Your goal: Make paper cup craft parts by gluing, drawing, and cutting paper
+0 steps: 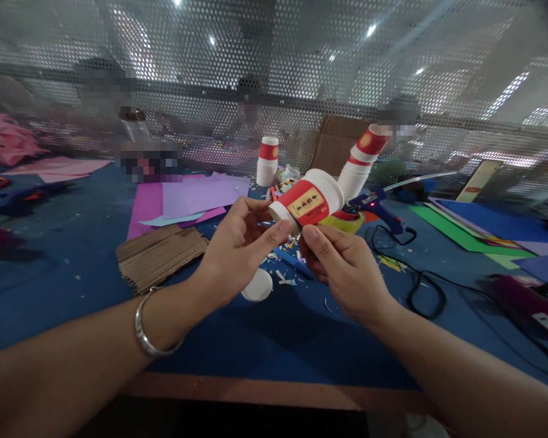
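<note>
Both of my hands hold a white paper cup (311, 198) with a red band and a yellow label, tilted on its side above the blue table (73, 286). My left hand (240, 246) pinches its narrow bottom end with thumb and fingers. My right hand (342, 271) grips the cup from below, thumb against the red band. A small white cup or lid (258, 285) lies on the table under my left hand. Paper scraps (285, 277) are scattered beneath the cup.
A stack of cups (363, 159) leans at the back, and a single cup (267, 160) stands upright. A blue glue gun (380, 210) with a black cord (420, 286) lies at right. Corrugated cardboard (159, 254), purple and pink paper (187, 198), green and blue sheets (475, 228) lie around. A perforated screen (274, 73) rises behind.
</note>
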`<state>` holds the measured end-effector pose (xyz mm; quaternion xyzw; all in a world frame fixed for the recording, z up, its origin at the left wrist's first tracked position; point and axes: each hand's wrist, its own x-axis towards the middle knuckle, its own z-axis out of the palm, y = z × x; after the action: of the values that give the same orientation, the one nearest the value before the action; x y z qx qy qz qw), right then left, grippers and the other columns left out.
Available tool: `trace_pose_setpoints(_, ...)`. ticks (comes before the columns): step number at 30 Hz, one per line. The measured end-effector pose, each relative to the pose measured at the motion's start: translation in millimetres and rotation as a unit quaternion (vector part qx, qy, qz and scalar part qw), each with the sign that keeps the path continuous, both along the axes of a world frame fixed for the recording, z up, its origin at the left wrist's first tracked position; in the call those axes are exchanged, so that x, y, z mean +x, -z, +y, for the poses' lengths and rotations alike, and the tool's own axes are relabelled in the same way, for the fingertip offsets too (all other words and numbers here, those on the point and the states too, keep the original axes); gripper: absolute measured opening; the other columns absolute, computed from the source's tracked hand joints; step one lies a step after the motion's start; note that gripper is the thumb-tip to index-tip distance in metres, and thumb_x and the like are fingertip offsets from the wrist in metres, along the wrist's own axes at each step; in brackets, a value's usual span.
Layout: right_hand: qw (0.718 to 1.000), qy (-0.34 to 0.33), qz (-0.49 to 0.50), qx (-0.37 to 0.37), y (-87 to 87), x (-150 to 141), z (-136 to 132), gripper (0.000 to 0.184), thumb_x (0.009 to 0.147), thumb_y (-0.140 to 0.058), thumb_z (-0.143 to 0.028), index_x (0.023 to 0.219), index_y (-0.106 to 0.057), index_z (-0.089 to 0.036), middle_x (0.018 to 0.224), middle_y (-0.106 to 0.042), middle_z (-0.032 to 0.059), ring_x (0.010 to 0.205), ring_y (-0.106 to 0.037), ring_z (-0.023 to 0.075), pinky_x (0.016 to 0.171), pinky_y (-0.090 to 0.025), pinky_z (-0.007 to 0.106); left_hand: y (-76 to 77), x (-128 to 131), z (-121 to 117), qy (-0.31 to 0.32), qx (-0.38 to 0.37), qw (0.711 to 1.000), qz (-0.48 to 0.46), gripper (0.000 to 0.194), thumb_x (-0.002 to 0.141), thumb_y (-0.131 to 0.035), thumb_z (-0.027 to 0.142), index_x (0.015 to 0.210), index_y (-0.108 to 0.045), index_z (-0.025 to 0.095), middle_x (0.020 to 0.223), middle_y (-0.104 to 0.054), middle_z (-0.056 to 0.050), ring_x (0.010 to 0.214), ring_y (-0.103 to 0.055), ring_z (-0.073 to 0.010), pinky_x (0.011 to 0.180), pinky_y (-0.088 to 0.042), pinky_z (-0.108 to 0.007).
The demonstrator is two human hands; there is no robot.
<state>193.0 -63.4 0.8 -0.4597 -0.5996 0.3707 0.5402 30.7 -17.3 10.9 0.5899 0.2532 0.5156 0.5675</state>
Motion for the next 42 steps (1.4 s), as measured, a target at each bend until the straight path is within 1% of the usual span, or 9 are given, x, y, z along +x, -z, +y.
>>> trace_pose_setpoints(13, 0.998, -0.021, -0.014, 0.066, -2.5, -1.9, -3.6, 0.048, 0.1, -0.054, -0.052, 0.067, -0.051, -0.019, 0.059, -0.038, -0.0052, 0.05, -0.032, 0.0062, 0.046, -0.024, 0.024, -5.0, -3.6, 0.0, -0.05, 0.155, 0.986, 0.044, 0.026, 0.086, -0.075, 0.025, 0.098, -0.052, 0.019, 0.093, -0.068, -0.002, 0.084, -0.066, -0.0138, 0.071, -0.057, -0.027)
trace_pose_setpoints(16, 0.997, -0.022, -0.012, 0.067, -1.2, -2.3, -4.2, 0.046, 0.1, -0.054, -0.051, 0.068, -0.051, -0.019, 0.059, -0.038, -0.0055, 0.049, -0.032, 0.0056, 0.045, -0.024, 0.024, -5.0, -6.4, 1.7, -0.048, 0.2, 0.978, 0.041, 0.029, 0.083, -0.078, 0.026, 0.098, -0.054, 0.021, 0.091, -0.066, 0.0, 0.083, -0.064, -0.0145, 0.07, -0.057, -0.028)
trace_pose_setpoints(23, 0.997, -0.026, -0.007, 0.069, -0.9, -3.1, -5.2, 0.045, 0.101, -0.055, -0.05, 0.068, -0.052, -0.019, 0.059, -0.038, -0.0057, 0.048, -0.03, 0.0052, 0.044, -0.024, 0.024, 0.2, -8.8, 0.5, -0.032, 0.225, 0.972, 0.065, 0.029, 0.082, -0.078, 0.022, 0.101, -0.056, 0.023, 0.096, -0.063, -0.002, 0.088, -0.064, -0.0177, 0.077, -0.06, -0.034)
trace_pose_setpoints(26, 0.998, -0.024, 0.0, 0.059, 0.5, -3.4, -5.2, 0.045, 0.099, -0.056, -0.051, 0.068, -0.051, -0.019, 0.058, -0.037, -0.0058, 0.048, -0.03, 0.0054, 0.043, -0.024, 0.023, 3.5, -10.6, 1.2, -0.073, 0.283, 0.95, 0.105, 0.032, 0.082, -0.078, 0.02, 0.104, -0.055, 0.025, 0.1, -0.061, -0.003, 0.091, -0.064, -0.0195, 0.082, -0.061, -0.039)
trace_pose_setpoints(30, 0.999, -0.018, -0.006, 0.048, 2.0, -3.1, -4.5, 0.047, 0.099, -0.056, -0.052, 0.066, -0.051, -0.019, 0.057, -0.038, -0.0056, 0.048, -0.031, 0.0057, 0.043, -0.024, 0.023, 6.9, -13.6, 3.7, -0.121, 0.389, 0.895, 0.183, 0.03, 0.083, -0.076, 0.022, 0.105, -0.057, 0.025, 0.103, -0.059, -0.005, 0.098, -0.062, -0.0235, 0.083, -0.06, -0.044)
trace_pose_setpoints(32, 0.999, -0.014, -0.008, 0.048, 1.9, -2.6, -3.4, 0.047, 0.099, -0.055, -0.052, 0.067, -0.051, -0.019, 0.057, -0.039, -0.0054, 0.048, -0.032, 0.0059, 0.043, -0.024, 0.023, 6.8, -13.3, 3.5, -0.112, 0.368, 0.906, 0.175, 0.033, 0.082, -0.077, 0.023, 0.108, -0.056, 0.024, 0.104, -0.06, -0.006, 0.1, -0.062, -0.0233, 0.085, -0.061, -0.043)
trace_pose_setpoints(36, 0.999, -0.003, -0.01, 0.045, 1.8, -1.3, 0.9, 0.047, 0.099, -0.054, -0.054, 0.068, -0.053, -0.019, 0.058, -0.041, -0.0046, 0.05, -0.035, 0.0065, 0.044, -0.025, 0.023, 2.2, -7.8, 0.7, -0.053, 0.162, 0.981, 0.088, 0.041, 0.083, -0.079, 0.034, 0.111, -0.052, 0.021, 0.111, -0.063, -0.007, 0.099, -0.066, -0.0203, 0.082, -0.063, -0.036)
trace_pose_setpoints(39, 0.999, 0.0, -0.019, 0.039, 2.7, -0.7, 4.2, 0.048, 0.099, -0.053, -0.055, 0.068, -0.052, -0.019, 0.056, -0.037, -0.006, 0.049, -0.033, 0.0064, 0.044, -0.024, 0.023, -1.2, -4.0, 1.4, -0.005, 0.053, 0.997, 0.047, 0.038, 0.088, -0.073, 0.041, 0.111, -0.053, 0.018, 0.111, -0.065, -0.007, 0.095, -0.068, -0.0174, 0.081, -0.063, -0.034)
trace_pose_setpoints(42, 0.999, 0.001, -0.022, 0.038, 3.2, -1.0, 5.4, 0.049, 0.099, -0.054, -0.056, 0.067, -0.051, -0.019, 0.056, -0.036, -0.0061, 0.049, -0.031, 0.0062, 0.044, -0.023, 0.023, -1.4, -3.3, 5.1, 0.011, 0.028, 0.999, 0.028, 0.031, 0.089, -0.073, 0.037, 0.106, -0.055, 0.017, 0.108, -0.065, -0.004, 0.091, -0.068, -0.0136, 0.084, -0.063, -0.032)
